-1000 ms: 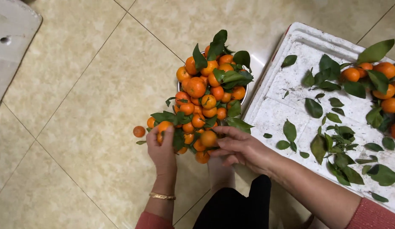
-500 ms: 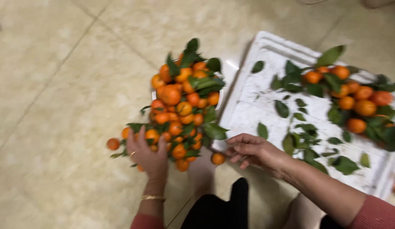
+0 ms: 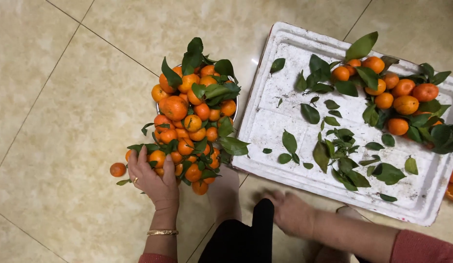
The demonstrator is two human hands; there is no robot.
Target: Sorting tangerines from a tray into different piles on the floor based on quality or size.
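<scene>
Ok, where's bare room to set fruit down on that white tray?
The white foam tray is bare along its left side and upper-left corner, bordered by scattered green leaves. Its right end is crowded with loose orange mandarins. The heaped mandarin bowl under the left hand is full. Tan floor tiles further left lie open.

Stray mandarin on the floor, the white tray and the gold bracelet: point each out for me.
stray mandarin (image 3: 118,169), head view, middle of the lone fruit left of the pile.
white tray (image 3: 285,48), head view, bare part near its upper left corner.
gold bracelet (image 3: 163,232), head view, middle of the band on the left wrist.
</scene>
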